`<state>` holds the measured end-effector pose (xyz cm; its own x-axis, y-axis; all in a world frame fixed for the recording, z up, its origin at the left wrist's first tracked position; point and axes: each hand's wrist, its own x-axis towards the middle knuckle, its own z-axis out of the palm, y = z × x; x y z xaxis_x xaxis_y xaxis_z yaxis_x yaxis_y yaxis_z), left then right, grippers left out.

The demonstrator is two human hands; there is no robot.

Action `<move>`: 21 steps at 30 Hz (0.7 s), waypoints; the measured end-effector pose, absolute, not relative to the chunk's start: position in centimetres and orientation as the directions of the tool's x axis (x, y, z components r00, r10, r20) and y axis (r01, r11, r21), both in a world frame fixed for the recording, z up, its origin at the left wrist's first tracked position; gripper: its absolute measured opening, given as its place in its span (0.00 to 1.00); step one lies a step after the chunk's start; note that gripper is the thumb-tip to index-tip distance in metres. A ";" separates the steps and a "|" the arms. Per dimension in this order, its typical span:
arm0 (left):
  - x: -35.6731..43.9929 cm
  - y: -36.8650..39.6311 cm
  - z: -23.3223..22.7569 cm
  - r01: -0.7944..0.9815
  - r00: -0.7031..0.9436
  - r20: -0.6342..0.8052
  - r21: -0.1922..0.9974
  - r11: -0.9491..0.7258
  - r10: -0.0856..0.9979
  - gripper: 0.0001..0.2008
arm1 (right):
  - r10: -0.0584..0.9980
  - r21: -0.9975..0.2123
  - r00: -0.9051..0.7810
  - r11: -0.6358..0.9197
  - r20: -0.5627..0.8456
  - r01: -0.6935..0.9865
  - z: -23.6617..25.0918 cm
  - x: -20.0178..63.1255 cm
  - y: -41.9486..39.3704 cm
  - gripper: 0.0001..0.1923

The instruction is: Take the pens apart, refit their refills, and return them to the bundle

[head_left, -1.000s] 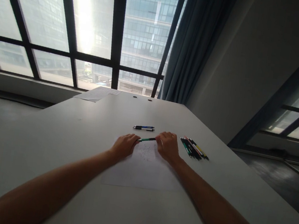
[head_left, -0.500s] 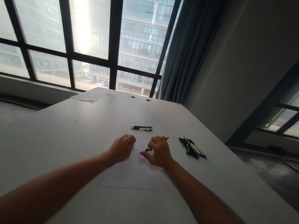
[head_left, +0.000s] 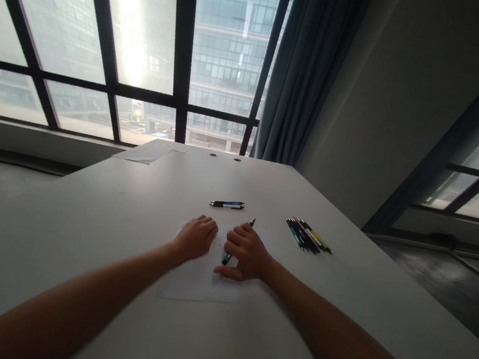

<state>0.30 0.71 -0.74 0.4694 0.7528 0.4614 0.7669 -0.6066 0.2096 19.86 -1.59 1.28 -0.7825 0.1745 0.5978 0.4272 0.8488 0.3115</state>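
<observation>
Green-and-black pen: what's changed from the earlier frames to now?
The left hand has let go and rests at the left side of the paper. The right hand alone holds the green-and-black pen, moved nearer the wearer and turned from crosswise to pointing mostly away. Unchanged: the two pens beyond the hands, the pen cluster at right.

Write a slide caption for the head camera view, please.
Right hand holds a pen over a paper sheet; left hand rests on it; more pens lie nearby.
</observation>
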 end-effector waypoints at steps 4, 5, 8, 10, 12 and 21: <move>0.3 0.6 -0.7 0.770 0.468 0.454 0.212 -0.602 0.759 0.12 | 0.172 0.319 -0.785 0.846 0.595 0.427 1.3 19.9 -1.5 0.28; 0.3 0.6 -0.6 0.770 0.468 0.452 0.212 -0.601 0.759 0.12 | 0.171 0.321 -0.784 0.845 0.597 0.429 1.3 19.9 -1.5 0.27; 0.3 0.6 -0.6 0.771 0.470 0.449 0.210 -0.601 0.760 0.11 | 0.177 0.306 -0.766 0.844 0.618 0.441 1.2 20.0 -1.4 0.25; 0.3 0.6 -0.6 0.771 0.472 0.451 0.206 -0.603 0.758 0.11 | 0.185 0.277 -0.755 0.854 0.629 0.440 1.1 20.0 -1.3 0.25; 0.3 0.6 -0.6 0.771 0.473 0.452 0.205 -0.603 0.757 0.11 | 0.202 0.247 -0.748 0.862 0.632 0.442 1.0 20.1 -1.3 0.26; 0.3 0.8 -0.8 0.769 0.478 0.451 0.201 -0.607 0.754 0.11 | 0.491 -0.154 -0.480 0.797 0.727 0.584 3.0 21.7 -0.2 0.27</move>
<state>0.34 0.77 -0.79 0.4777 0.7539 0.4510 0.7686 -0.6073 0.2011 21.65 -0.20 2.98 -0.4797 0.4914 0.7269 0.5835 0.7974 -0.1539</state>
